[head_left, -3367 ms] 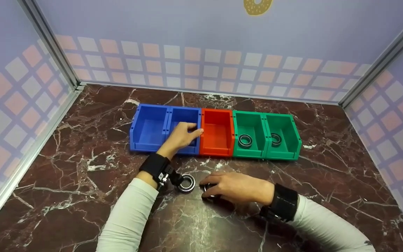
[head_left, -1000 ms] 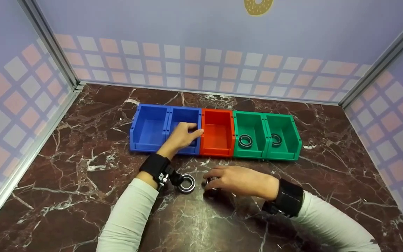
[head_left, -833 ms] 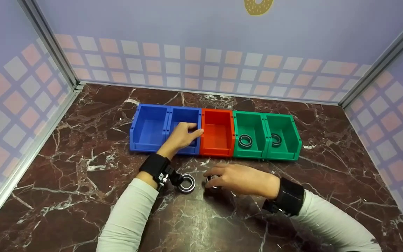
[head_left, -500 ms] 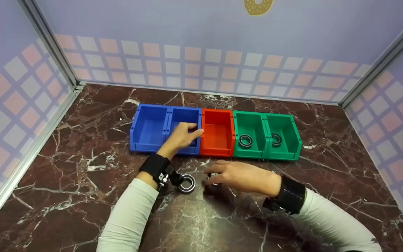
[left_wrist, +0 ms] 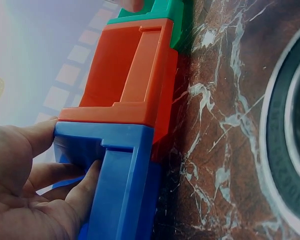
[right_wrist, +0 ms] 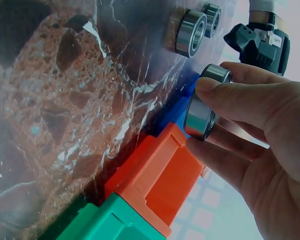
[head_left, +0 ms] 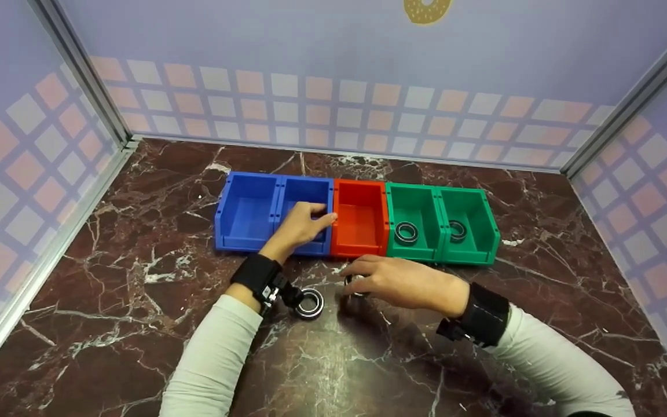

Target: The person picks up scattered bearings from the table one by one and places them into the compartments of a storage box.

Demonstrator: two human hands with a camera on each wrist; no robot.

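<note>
Pinches silver, ring-shaped metal bearing [right_wrist: 197, 116] in fingers of right hand [head_left: 400, 281], above brown marbled counter [head_left: 322, 370], on near side of red plastic bin [head_left: 359, 226]. Grips right wall of adjoining blue plastic bin [head_left: 304, 191] with curled fingers of left hand [head_left: 299, 226].

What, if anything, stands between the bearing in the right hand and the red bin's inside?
Only the low front lip of the red bin stands between its inside and the bearing, which the right hand pinches. Nothing else visible does: the left hand grips the adjoining blue bin, left of that path.
</note>
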